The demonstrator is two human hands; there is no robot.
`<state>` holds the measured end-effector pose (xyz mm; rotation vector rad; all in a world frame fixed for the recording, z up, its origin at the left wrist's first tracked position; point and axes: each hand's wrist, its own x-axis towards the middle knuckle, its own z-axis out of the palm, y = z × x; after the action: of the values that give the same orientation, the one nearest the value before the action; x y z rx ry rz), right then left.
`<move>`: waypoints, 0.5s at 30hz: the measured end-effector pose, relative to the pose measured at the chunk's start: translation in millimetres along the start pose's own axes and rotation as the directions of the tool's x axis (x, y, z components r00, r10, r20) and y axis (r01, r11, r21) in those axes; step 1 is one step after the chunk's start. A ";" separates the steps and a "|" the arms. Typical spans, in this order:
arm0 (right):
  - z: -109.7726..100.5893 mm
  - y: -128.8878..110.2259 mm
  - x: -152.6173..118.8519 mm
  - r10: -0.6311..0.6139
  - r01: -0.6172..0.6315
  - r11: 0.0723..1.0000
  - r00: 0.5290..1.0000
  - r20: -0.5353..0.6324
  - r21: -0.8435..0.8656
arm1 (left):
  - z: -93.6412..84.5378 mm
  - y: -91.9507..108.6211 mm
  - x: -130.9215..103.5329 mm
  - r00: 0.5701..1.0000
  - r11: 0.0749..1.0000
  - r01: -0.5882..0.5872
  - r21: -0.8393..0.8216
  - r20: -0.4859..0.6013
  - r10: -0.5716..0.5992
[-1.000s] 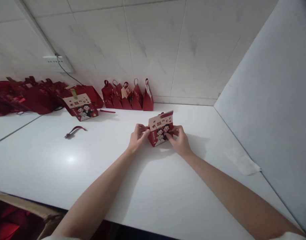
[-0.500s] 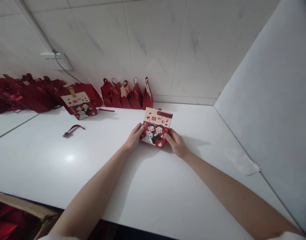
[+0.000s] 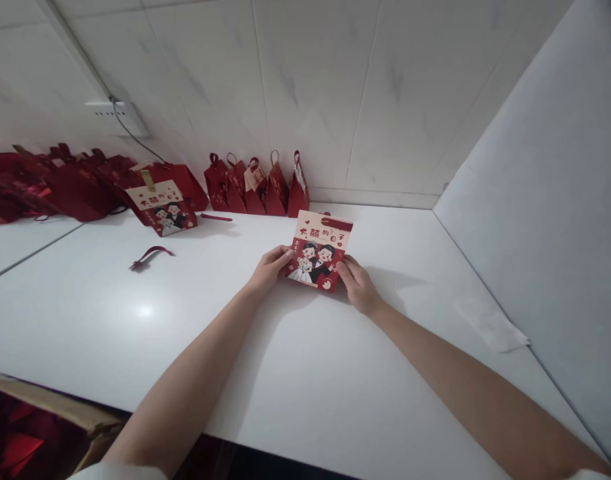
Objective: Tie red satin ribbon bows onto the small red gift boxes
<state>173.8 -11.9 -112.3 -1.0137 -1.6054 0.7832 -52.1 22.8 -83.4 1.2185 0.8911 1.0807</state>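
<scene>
Between my two hands is a red and cream gift box (image 3: 318,253) printed with a cartoon couple, its front turned up toward me. My left hand (image 3: 270,270) grips its left edge, thumb on the front. On the opposite edge my right hand (image 3: 358,283) is closed the same way, fingers partly behind the box. A dark red strap lies across the box's cream top part. Farther left on the table, a loose red strap (image 3: 152,253) lies curved, and another red strap (image 3: 216,217) lies flat.
Several red gift boxes (image 3: 258,190) with loop handles stand along the tiled wall. A similar printed box (image 3: 168,210) and more red boxes (image 3: 78,187) are at the left. White tissue (image 3: 492,323) lies by the right panel. A cardboard carton (image 3: 55,403) with red items sits below the table edge.
The whole view has shifted slightly, with things appearing a little farther right. Both hands keep hold of the gift box, which looks slightly more tilted.
</scene>
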 end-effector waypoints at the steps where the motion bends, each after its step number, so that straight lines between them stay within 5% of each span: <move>1: -0.3 0.6 0.2 0.004 -0.004 1.000 1.000 -0.023 -0.023 | -0.9 0.1 -0.3 1.000 1.000 -0.001 0.001 0.023 0.001; 6: 1.7 2.5 1.3 0.012 -0.021 0.996 0.995 -0.101 -0.090 | -3.5 -5.1 1.8 0.998 0.982 -0.053 0.183 0.050 0.045; 11: 5.7 -1.6 -1.0 0.025 -0.040 0.993 0.991 -0.135 -0.109 | 10.3 -15.0 -2.5 0.964 0.844 -0.262 0.469 0.078 0.255; 15: 4.1 -11.4 -5.2 -0.159 0.141 0.970 0.984 -0.080 -0.199 | 18.8 -13.5 -9.8 0.967 0.789 -0.241 0.565 0.073 0.244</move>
<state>167.8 -21.4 -105.5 -1.0363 -1.6766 0.4760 -34.7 8.1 -94.1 1.8768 1.1307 1.0461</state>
